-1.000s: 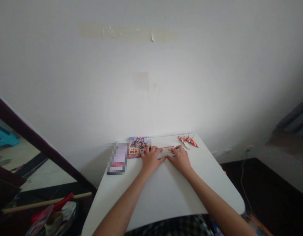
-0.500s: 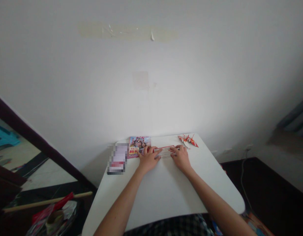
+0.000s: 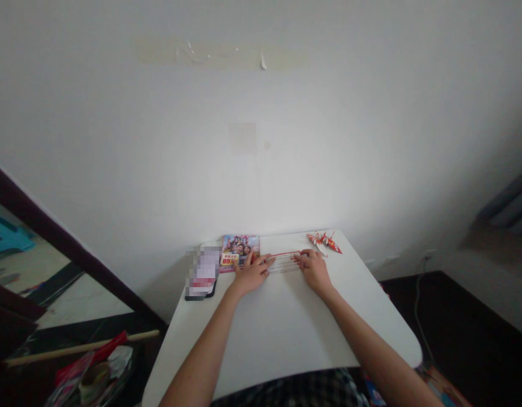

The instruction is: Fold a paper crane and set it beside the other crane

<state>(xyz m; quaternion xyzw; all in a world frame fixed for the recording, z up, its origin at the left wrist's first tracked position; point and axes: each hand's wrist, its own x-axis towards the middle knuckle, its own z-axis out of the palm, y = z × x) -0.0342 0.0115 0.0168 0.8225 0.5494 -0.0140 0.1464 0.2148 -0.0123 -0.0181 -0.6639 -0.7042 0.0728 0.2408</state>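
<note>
A folded sheet of paper (image 3: pixel 283 264) lies flat near the far side of the white table (image 3: pixel 282 328); its far edge is red and lines of print run across its pale face. My left hand (image 3: pixel 249 277) rests with spread fingers on the left end of the paper, partly over a colourful printed leaflet (image 3: pixel 240 246). The fingertips of my right hand (image 3: pixel 316 275) press on the right end, slightly bent and apart. Just beyond that hand sit red-and-white folded paper cranes (image 3: pixel 324 242).
A phone (image 3: pixel 204 274), its screen blurred, stands or lies at the table's left edge. The white wall (image 3: pixel 261 186) meets the far table edge. On the floor at left are a wooden stick (image 3: pixel 138 336) and a bag of odds and ends (image 3: pixel 95 373). A cable (image 3: pixel 418 305) hangs at right.
My left hand has slid a little to the left along the paper, and more of its printed face shows. The right hand has shifted slightly to the right.
</note>
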